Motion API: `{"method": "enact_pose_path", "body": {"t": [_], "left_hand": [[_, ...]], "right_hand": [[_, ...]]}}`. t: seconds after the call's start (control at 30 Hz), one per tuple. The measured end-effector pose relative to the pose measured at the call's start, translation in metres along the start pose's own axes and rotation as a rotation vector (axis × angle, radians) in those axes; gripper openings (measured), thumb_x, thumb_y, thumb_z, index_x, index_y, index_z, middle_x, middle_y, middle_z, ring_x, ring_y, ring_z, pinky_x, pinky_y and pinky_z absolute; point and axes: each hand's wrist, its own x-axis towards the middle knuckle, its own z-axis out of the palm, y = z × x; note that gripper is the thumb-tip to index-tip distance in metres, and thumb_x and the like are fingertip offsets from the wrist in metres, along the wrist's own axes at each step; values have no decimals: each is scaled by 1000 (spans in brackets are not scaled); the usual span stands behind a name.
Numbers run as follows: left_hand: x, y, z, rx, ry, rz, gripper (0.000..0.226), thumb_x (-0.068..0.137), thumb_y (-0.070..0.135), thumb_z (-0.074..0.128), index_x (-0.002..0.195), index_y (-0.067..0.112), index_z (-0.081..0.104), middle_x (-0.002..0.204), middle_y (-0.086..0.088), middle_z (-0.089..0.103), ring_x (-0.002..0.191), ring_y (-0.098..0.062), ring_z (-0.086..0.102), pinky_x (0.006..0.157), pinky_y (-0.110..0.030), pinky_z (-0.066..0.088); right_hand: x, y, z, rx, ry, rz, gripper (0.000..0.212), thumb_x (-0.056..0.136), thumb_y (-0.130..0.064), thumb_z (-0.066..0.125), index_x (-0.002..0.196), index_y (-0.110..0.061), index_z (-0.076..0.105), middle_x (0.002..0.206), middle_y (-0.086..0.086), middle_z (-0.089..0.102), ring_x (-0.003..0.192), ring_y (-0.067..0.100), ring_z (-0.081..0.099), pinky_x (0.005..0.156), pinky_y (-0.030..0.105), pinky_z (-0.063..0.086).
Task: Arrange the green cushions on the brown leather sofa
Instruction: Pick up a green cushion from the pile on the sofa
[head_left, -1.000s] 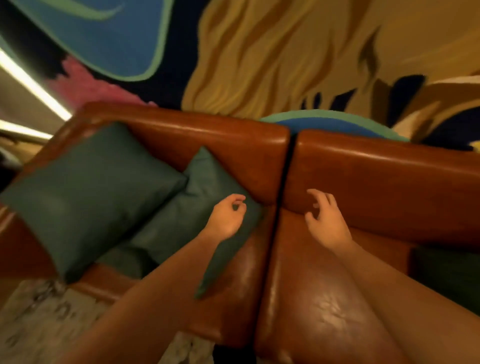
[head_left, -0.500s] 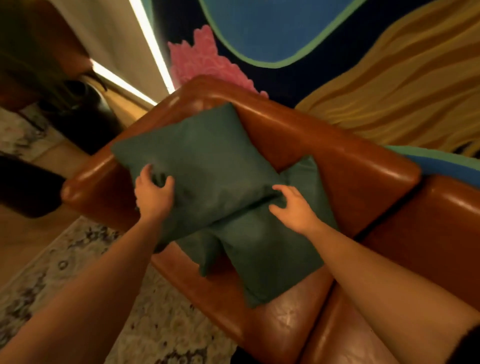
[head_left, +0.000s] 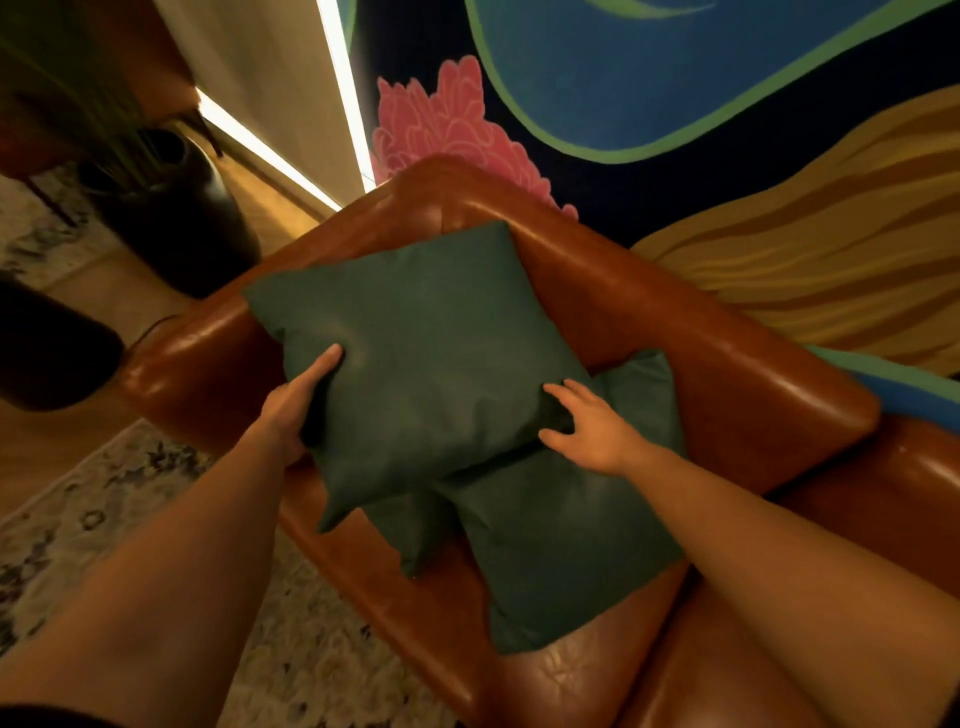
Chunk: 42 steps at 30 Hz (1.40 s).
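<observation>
A dark green cushion (head_left: 426, 358) leans in the corner of the brown leather sofa (head_left: 727, 374), against its backrest and left armrest. It overlaps a second green cushion (head_left: 566, 535) that lies flatter on the seat to the right. My left hand (head_left: 296, 400) grips the top cushion's lower left edge, thumb on the front face. My right hand (head_left: 587, 421) rests on that cushion's lower right corner with fingers spread. Whether the right hand pinches the fabric is unclear.
A dark round vase (head_left: 176, 208) with plant stalks stands on the floor left of the armrest. A patterned rug (head_left: 156, 519) lies in front of the sofa. A painted mural wall (head_left: 675, 93) rises behind the backrest. A lit strip (head_left: 343, 88) runs up the wall corner.
Both hands went from hovering open over the seat to the left end of the sofa and onto the top cushion. The left hand slid to its left edge; the view turned left.
</observation>
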Motion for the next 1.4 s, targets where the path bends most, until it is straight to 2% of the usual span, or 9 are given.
{"method": "enact_pose_path", "body": {"t": [0.1, 0.27, 0.53, 0.77, 0.9, 0.97, 1.07, 1.23, 1.4], "left_hand": [[-16, 5, 4, -30, -84, 59, 92, 51, 68, 90, 129, 28, 63, 119, 2, 75, 108, -26, 71, 90, -48, 55], [-51, 3, 21, -133, -2, 191, 102, 55, 54, 94, 138, 28, 43, 127, 1, 64, 112, -27, 66, 98, -53, 52], [-129, 8, 36, -252, 106, 374, 109, 44, 40, 101, 138, 23, 47, 126, 0, 65, 110, -25, 65, 99, -52, 54], [-217, 17, 38, -323, -51, 536, 114, 37, 37, 103, 139, 25, 52, 124, 1, 72, 107, -23, 72, 95, -48, 57], [-274, 7, 43, -224, -334, 614, 109, 40, 41, 100, 138, 23, 55, 125, -1, 73, 110, -23, 72, 85, -37, 59], [-298, -6, 56, -141, -465, 611, 109, 34, 41, 102, 132, 21, 59, 122, -2, 75, 108, -21, 73, 80, -33, 60], [-323, -22, 87, 34, -618, 600, 97, 41, 22, 100, 130, 19, 60, 122, -5, 74, 112, -24, 71, 81, -32, 61], [-347, -44, 153, 429, -553, 744, 97, 22, 29, 103, 109, 30, 60, 103, 7, 75, 96, -6, 68, 90, -34, 54], [-366, -82, 214, 454, -533, 807, 73, 55, -18, 88, 107, 24, 58, 102, 12, 65, 94, -9, 63, 93, -37, 48]], "right_hand": [[-7, -1, -15, 28, 8, 24, 78, 98, -38, 65, 163, -16, 27, 169, 12, 24, 156, 25, 22, 126, 31, 19], [-26, -16, -30, 50, 66, -12, 72, 98, -32, 66, 160, -15, 34, 163, 13, 36, 150, 25, 35, 120, 28, 26], [-89, -30, -69, 68, 147, -87, 67, 99, -36, 65, 158, -18, 39, 159, 11, 42, 145, 25, 42, 117, 29, 32], [-165, -15, -128, 307, 362, -97, 72, 93, -47, 70, 155, -21, 44, 159, 7, 45, 143, 25, 45, 114, 35, 37], [-225, 6, -176, 767, 419, -22, 125, 63, -79, 75, 165, -32, 19, 168, 5, 30, 150, 30, 36, 121, 47, 32], [-255, 24, -196, 936, 416, -24, 143, 46, -82, 80, 165, -32, 17, 164, 1, 38, 137, 25, 52, 112, 47, 41], [-300, 67, -206, 1079, 385, -97, 121, 41, -47, 100, 149, -20, 51, 133, 0, 70, 103, 16, 74, 79, 30, 58], [-356, 173, -185, 1148, 633, -135, 138, 23, -29, 109, 146, -27, 47, 136, 1, 68, 125, 23, 64, 110, 53, 48], [-437, 198, -175, 1088, 829, -119, 151, 14, -43, 106, 148, -28, 38, 136, -6, 60, 127, 18, 57, 109, 46, 46]]}}
